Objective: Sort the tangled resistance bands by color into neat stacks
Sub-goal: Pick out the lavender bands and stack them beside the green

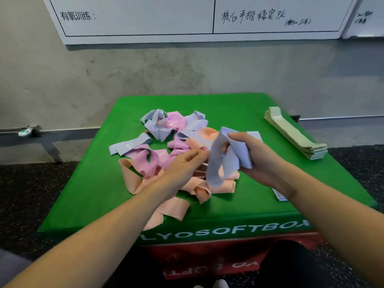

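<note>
Grey concrete wall at the back, a whiteboard (145,15) with handwritten characters hanging on it, and a dark speckled floor below. Front and centre sits a green padded box (99,183) with white lettering along its front edge, stacked on a red one (207,258); the green top carries all the bands. Spread across its middle is the tangled pile (162,154): flat, thin loops in pink, peach and pale lavender, folded and twisted over one another, with one peach loop drooping over the near edge. At the far right corner lies a neat stack of pale green bands (295,134), flat and squared up, well apart from the tangle. A small lavender stack (279,196) peeks out from under the right wrist. Now the hands: the right hand (257,156) has its grip clamped on a lavender band (226,156), raised just above the pile's near right side. The left hand (187,165) reaches in beside it, fingers pinching that same band's left edge.
</note>
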Demonstrator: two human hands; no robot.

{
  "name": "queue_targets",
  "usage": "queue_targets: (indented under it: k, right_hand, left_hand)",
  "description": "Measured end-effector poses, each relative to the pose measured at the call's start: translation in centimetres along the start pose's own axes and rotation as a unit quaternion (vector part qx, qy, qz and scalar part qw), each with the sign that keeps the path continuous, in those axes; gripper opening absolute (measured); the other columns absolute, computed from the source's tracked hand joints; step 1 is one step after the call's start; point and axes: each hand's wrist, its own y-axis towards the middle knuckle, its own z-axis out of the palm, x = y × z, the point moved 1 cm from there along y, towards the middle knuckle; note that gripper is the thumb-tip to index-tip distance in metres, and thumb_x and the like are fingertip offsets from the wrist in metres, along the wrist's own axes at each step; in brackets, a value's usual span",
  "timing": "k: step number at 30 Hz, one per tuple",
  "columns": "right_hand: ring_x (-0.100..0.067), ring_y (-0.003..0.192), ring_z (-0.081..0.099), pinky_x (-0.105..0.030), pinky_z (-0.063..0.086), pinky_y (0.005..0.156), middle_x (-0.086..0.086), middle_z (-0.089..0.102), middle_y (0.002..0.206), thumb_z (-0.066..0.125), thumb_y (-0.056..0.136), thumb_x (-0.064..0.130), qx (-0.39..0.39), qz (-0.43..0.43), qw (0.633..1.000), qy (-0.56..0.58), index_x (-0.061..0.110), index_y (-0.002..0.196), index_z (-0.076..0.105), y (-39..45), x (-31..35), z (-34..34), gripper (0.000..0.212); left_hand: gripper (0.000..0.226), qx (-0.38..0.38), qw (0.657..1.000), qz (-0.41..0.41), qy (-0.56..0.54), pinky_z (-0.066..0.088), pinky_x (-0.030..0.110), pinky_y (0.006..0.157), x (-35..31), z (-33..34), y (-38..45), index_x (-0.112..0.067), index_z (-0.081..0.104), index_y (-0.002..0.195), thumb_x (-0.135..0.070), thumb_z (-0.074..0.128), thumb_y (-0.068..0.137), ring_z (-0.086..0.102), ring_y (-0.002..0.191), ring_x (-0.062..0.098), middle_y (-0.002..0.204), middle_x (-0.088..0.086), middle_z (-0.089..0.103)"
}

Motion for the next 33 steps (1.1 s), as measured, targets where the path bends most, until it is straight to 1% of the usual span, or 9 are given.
queue_targets:
  k: [3, 6, 9, 11, 14, 18, 23, 27, 33]
  right_hand:
    - [-0.016, 0.063, 0.06, -0.031, 0.043, 0.061, -0.002, 0.066, 0.073, 0.049, 0.1, 0.027, -0.008, 0.017, 0.997, -0.07, 0.015, 0.096, 0.067, -0.7, -0.6, -1.0, 0.021]
    - [-0.017, 0.068, 0.061, -0.034, 0.042, 0.066, -0.002, 0.068, 0.077, 0.049, 0.099, 0.024, 0.0, 0.013, 0.992, -0.125, 0.014, 0.101, 0.066, -1.6, -1.3, -1.7, 0.019]
    - [-0.015, 0.081, 0.067, -0.024, 0.052, 0.067, -0.002, 0.075, 0.092, 0.051, 0.098, 0.018, 0.043, -0.014, 0.989, -0.14, 0.012, 0.108, 0.067, -2.4, -1.5, -1.3, 0.02]
    - [-0.014, 0.078, 0.068, -0.022, 0.052, 0.062, -0.002, 0.075, 0.092, 0.056, 0.094, 0.022, 0.052, -0.023, 0.99, -0.13, 0.012, 0.105, 0.07, -2.9, -1.4, -1.1, 0.02]
    - [-0.015, 0.068, 0.068, -0.025, 0.051, 0.053, -0.004, 0.075, 0.084, 0.061, 0.084, 0.029, 0.052, -0.02, 0.991, -0.118, 0.012, 0.101, 0.071, -3.5, -1.2, -1.4, 0.026]
    - [-0.018, 0.072, 0.068, -0.027, 0.054, 0.057, -0.008, 0.074, 0.089, 0.064, 0.087, 0.024, 0.059, 0.003, 0.992, -0.113, 0.009, 0.108, 0.072, -3.8, -1.6, -1.7, 0.027]
    - [-0.018, 0.078, 0.067, -0.033, 0.054, 0.068, -0.006, 0.075, 0.097, 0.068, 0.091, 0.028, 0.034, 0.019, 0.984, -0.171, 0.018, 0.107, 0.075, -3.9, -2.1, -2.0, 0.02]
    - [-0.015, 0.074, 0.066, -0.026, 0.052, 0.064, 0.0, 0.074, 0.088, 0.072, 0.089, 0.016, -0.015, 0.001, 0.976, -0.216, 0.016, 0.095, 0.07, -3.9, -2.5, -2.3, 0.006]
    - [-0.009, 0.068, 0.058, -0.02, 0.045, 0.06, 0.008, 0.07, 0.078, 0.072, 0.089, 0.017, -0.096, -0.005, 0.98, -0.176, 0.013, 0.089, 0.07, -3.7, -3.9, -3.1, 0.004]
  left_hand:
    - [0.032, -0.039, 0.997, 0.021, -0.062, 0.052, 0.045, 0.091, -0.7, 0.3, -0.8, -0.018, 0.066, 0.077, -0.04, 0.054, 0.096, 0.07, 0.091, 0.027, 0.105, 0.012, 0.074]
    - [0.02, -0.032, 0.997, 0.056, -0.036, 0.054, 0.038, 0.091, -1.4, 1.0, -1.4, -0.013, 0.057, 0.1, -0.031, 0.047, 0.103, 0.07, 0.106, 0.023, 0.12, 0.001, 0.072]
    - [0.022, -0.011, 0.998, 0.067, -0.003, 0.056, 0.037, 0.092, -1.6, 2.0, -1.7, -0.016, 0.057, 0.121, -0.023, 0.054, 0.101, 0.068, 0.106, 0.024, 0.115, 0.002, 0.071]
    - [0.018, -0.014, 0.997, 0.076, -0.005, 0.057, 0.036, 0.089, -1.8, 2.5, -1.9, -0.014, 0.067, 0.113, -0.019, 0.058, 0.099, 0.069, 0.097, 0.025, 0.108, 0.011, 0.073]
    - [0.014, -0.025, 0.996, 0.082, -0.006, 0.055, 0.025, 0.078, -1.9, 3.2, -2.4, -0.015, 0.07, 0.094, -0.019, 0.057, 0.099, 0.067, 0.086, 0.012, 0.093, 0.001, 0.073]
    - [0.021, 0.007, 0.997, 0.081, -0.006, 0.055, 0.03, 0.089, -1.8, 4.1, -3.0, -0.021, 0.066, 0.11, -0.034, 0.059, 0.095, 0.067, 0.1, 0.013, 0.106, -0.005, 0.072]
    - [0.023, -0.078, 0.989, 0.126, 0.022, 0.05, 0.015, 0.072, -2.4, 4.8, -3.2, -0.025, 0.073, 0.093, -0.011, 0.056, 0.1, 0.066, 0.082, -0.003, 0.084, -0.017, 0.075]
    - [0.017, -0.154, 0.973, 0.169, 0.029, 0.053, 0.039, 0.079, -3.0, 4.5, -2.5, -0.028, 0.074, 0.096, -0.025, 0.058, 0.101, 0.062, 0.084, 0.014, 0.086, -0.01, 0.071]
    - [0.019, -0.223, 0.959, 0.176, -0.011, 0.046, 0.032, 0.08, -4.1, 4.0, -1.2, -0.026, 0.071, 0.092, -0.023, 0.054, 0.103, 0.057, 0.085, 0.007, 0.083, -0.017, 0.066]
